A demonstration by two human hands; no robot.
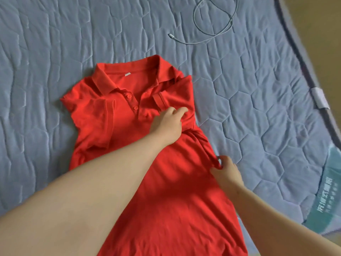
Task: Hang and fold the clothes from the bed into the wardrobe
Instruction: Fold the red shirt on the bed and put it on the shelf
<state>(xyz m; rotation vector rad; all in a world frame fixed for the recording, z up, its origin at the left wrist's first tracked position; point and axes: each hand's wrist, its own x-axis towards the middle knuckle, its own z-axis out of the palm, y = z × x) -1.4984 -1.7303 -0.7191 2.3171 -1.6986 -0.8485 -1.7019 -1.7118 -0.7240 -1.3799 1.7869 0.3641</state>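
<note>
A red polo shirt [166,182] lies face up on the bed, collar pointing away from me, both short sleeves folded in over the chest. My left hand [168,122] reaches across the shirt and rests on the folded-in right-side sleeve, fingers curled into the cloth. My right hand [226,171] pinches a bunched fold at the shirt's right side edge, lower down. My left forearm hides part of the shirt's lower left half.
The blue-grey quilted mattress cover [55,52] fills the view. A thin white charging cable [212,21] lies coiled beyond the collar. The bed's edge [313,80] curves down the right side, with tan floor past it.
</note>
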